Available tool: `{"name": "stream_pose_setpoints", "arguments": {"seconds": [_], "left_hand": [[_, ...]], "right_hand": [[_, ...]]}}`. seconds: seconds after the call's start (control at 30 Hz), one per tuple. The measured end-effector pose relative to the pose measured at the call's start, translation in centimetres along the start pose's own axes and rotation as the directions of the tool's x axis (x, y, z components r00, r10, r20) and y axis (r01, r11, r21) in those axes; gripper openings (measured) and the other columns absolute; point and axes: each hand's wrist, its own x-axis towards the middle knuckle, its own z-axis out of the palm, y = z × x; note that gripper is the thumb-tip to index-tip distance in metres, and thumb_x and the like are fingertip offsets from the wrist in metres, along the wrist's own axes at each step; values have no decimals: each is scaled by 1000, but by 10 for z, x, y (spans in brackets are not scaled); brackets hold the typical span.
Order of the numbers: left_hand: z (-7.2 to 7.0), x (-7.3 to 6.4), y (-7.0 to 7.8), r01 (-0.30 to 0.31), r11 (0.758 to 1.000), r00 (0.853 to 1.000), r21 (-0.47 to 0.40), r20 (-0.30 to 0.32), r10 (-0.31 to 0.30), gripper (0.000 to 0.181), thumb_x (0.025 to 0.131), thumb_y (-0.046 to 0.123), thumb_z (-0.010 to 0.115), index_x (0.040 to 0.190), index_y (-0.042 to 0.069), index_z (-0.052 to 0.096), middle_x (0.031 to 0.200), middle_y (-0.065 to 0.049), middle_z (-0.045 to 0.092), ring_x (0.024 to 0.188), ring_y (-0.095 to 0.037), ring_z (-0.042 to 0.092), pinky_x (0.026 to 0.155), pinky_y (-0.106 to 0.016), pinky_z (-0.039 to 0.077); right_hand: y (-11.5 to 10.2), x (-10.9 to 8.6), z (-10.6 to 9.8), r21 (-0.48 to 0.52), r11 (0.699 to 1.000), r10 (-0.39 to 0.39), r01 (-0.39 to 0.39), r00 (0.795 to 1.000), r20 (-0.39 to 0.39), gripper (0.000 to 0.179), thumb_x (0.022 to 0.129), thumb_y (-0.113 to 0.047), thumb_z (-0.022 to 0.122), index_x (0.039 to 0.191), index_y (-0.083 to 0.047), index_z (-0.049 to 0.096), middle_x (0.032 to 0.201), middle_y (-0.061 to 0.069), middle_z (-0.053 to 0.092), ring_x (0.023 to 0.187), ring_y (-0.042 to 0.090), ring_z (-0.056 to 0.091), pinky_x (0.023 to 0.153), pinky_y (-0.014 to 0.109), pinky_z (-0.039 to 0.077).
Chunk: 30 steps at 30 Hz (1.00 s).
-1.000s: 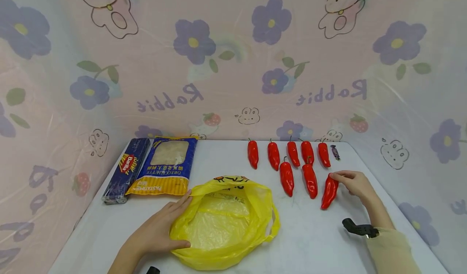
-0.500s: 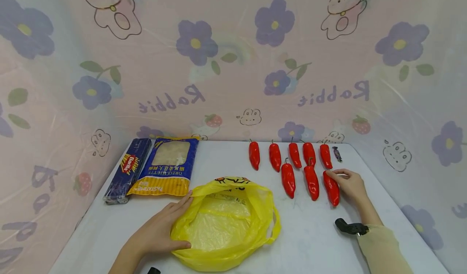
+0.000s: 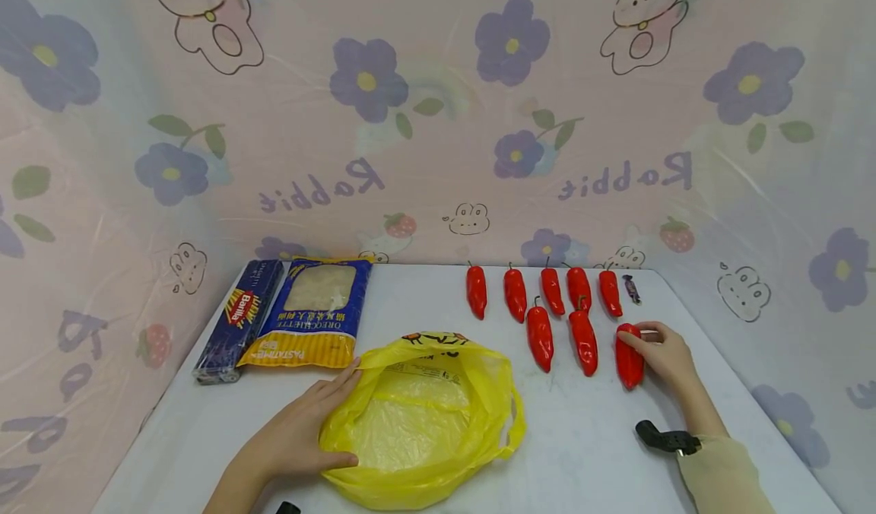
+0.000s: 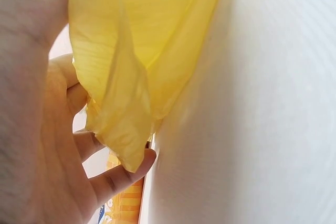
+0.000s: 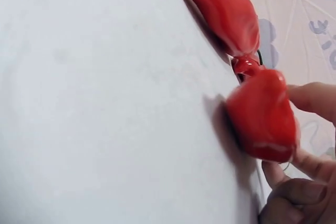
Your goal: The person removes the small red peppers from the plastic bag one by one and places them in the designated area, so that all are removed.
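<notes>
In the head view my left hand [image 3: 294,430] rests against the left side of a yellow plastic bag [image 3: 404,491], its fingers straight and its thumb lying over the rim. The bag's mouth gapes upward. In the left wrist view, yellow film [image 4: 126,40] hangs between the thumb and the spread fingers. At the right of the table, my right hand [image 3: 667,354] pinches a glossy red chili pepper [image 3: 630,366] near its top end. That pepper [image 5: 262,116] fills the middle right of the right wrist view, with thumb and fingers around its far end.
Several more red peppers [image 3: 541,339] lie in two rows left of and behind the right hand. A small purple wrapped candy [image 3: 631,290] lies at the back right. A blue spaghetti pack [image 3: 239,316] and a blue-yellow orecchiette bag [image 3: 308,324] lie at the back left.
The pepper in my right hand has turned from slanting toward the lower left to lying nearly straight with the row. My left hand and the bag have stayed put.
</notes>
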Motion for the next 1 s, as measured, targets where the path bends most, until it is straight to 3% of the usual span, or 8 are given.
{"name": "stream_pose_setpoints", "arguments": {"seconds": [0.27, 0.43, 0.57, 0.73, 1.0], "left_hand": [[1, 0, -1, -7, 1000, 1000, 8, -4, 7, 118, 76, 73, 82, 170, 26, 27, 177, 6, 19, 149, -42, 44, 115, -64, 45], [0, -1, -1, -15, 1000, 1000, 20, -14, 15, 117, 76, 69, 84, 170, 25, 28, 177, 6, 20, 149, -43, 44, 115, -64, 45], [0, -1, -1, -22, 1000, 1000, 19, -22, 23, 116, 77, 66, 85, 169, 22, 30, 177, 5, 19, 149, -45, 43, 116, -65, 44], [0, -1, -2, -15, 1000, 1000, 7, -13, 15, 116, 77, 68, 84, 169, 22, 30, 178, 6, 18, 150, -47, 41, 117, -66, 42], [1, -1, -1, -27, 998, 999, 55, -31, 29, 117, 77, 70, 83, 170, 25, 28, 178, 9, 16, 147, -30, 47, 113, -58, 49]], "right_hand": [[4, -10, -6, -64, 994, -84, 87, 995, 46, 81, 99, -55, 66, 144, 8, 41, 137, 41, 52, 116, 48, 56, 71, 26, 55], [3, -9, 2, -25, 996, -88, 88, 996, -8, 78, 99, -55, 68, 143, 5, 44, 139, 39, 54, 118, 48, 58, 70, 25, 58], [3, -5, 8, -11, 995, -101, 101, 993, -61, 74, 98, -56, 69, 139, 3, 49, 138, 37, 57, 117, 45, 59, 69, 21, 54], [1, -1, 13, 1, 993, -119, 120, 990, -77, 72, 98, -55, 69, 138, 3, 52, 137, 37, 59, 116, 44, 60, 68, 20, 53], [-1, 1, 18, 10, 992, -123, 124, 988, -97, 74, 98, -57, 69, 139, 3, 52, 138, 36, 59, 115, 43, 59, 65, 21, 53]]}}
